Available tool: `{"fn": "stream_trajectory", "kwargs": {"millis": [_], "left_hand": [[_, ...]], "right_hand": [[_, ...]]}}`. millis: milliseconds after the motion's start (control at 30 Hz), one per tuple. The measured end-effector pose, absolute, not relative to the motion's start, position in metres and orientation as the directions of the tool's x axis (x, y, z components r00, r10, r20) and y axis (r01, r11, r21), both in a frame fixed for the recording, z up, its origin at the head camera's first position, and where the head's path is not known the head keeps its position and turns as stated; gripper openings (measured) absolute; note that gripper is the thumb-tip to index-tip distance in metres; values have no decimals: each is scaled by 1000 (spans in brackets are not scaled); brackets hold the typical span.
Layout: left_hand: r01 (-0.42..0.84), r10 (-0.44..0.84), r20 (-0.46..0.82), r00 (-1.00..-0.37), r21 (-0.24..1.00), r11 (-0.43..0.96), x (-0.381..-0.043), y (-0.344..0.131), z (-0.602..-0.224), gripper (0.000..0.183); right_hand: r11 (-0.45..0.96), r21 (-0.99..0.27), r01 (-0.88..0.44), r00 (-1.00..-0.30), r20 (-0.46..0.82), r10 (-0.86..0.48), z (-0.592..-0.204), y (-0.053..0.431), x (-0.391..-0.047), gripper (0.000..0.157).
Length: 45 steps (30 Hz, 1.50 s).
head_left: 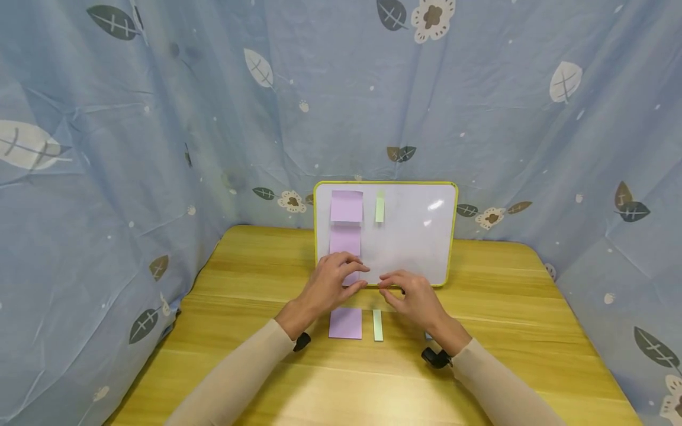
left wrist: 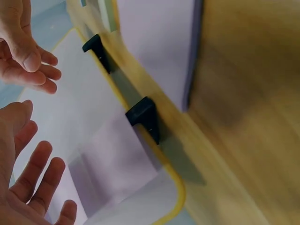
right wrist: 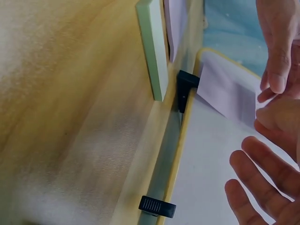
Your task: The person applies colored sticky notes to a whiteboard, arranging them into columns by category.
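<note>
Across the lower left of a yellow-rimmed whiteboard [head_left: 410,236], left hand [head_left: 333,281] with fingers loosely bent and spread, free of any grip. Directly behind those fingers, partly covered by them in the head view, lowest purple note [left wrist: 122,159], stuck near the board's bottom edge. Opposite, near the middle of that same edge, right hand [head_left: 415,299], likewise relaxed, thumb and fingers parted, grasping nothing visible. Between both sets of fingertips, a narrow gap. On the wooden table [head_left: 383,384], nearer the wearer than the fingertips: purple pad [head_left: 345,323] by the left wrist, and just to its right, slim green pad [head_left: 378,326], between the two wrists and apart from either hand. Above the left hand, middle purple note [head_left: 345,239], then top purple note [head_left: 347,207]; to the right of these, near the top, green strip [head_left: 380,210]. Along the bottom edge, black clips [left wrist: 143,115]. Behind everything, blue patterned curtain [head_left: 341,118].
</note>
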<state>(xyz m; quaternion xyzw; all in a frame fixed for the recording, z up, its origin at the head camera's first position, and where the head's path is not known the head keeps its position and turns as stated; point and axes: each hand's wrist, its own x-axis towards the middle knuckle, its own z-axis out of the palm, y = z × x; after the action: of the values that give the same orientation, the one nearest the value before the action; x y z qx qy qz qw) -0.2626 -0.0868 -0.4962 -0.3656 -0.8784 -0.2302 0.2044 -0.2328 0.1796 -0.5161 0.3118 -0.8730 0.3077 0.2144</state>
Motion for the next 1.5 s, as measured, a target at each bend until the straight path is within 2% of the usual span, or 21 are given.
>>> {"fn": "stream_trajectory", "kwargs": {"millis": [533, 867, 1100, 1267, 1500], "left_hand": [[725, 619, 386, -684, 268, 634, -253, -91, -511, 26], [747, 699, 267, -664, 290, 599, -250, -93, -519, 25], [739, 735, 149, -662, 295, 606, -246, -89, -519, 26], [728, 741, 79, -667, 284, 625, -243, -85, -520, 28], [731, 745, 54, -665, 252, 634, -242, -81, -523, 27]], "right_hand": [[623, -413, -665, -746, 407, -527, -524, 185, -221, 23], [657, -439, -613, -784, 232, -576, -525, 189, -209, 27], [657, -400, -639, -760, 196, -620, -532, 189, -205, 29], [633, -373, -679, -728, 225, -648, -536, 188, -203, 29], [596, -347, -724, -686, 273, -674, -539, 185, -202, 32]]}}
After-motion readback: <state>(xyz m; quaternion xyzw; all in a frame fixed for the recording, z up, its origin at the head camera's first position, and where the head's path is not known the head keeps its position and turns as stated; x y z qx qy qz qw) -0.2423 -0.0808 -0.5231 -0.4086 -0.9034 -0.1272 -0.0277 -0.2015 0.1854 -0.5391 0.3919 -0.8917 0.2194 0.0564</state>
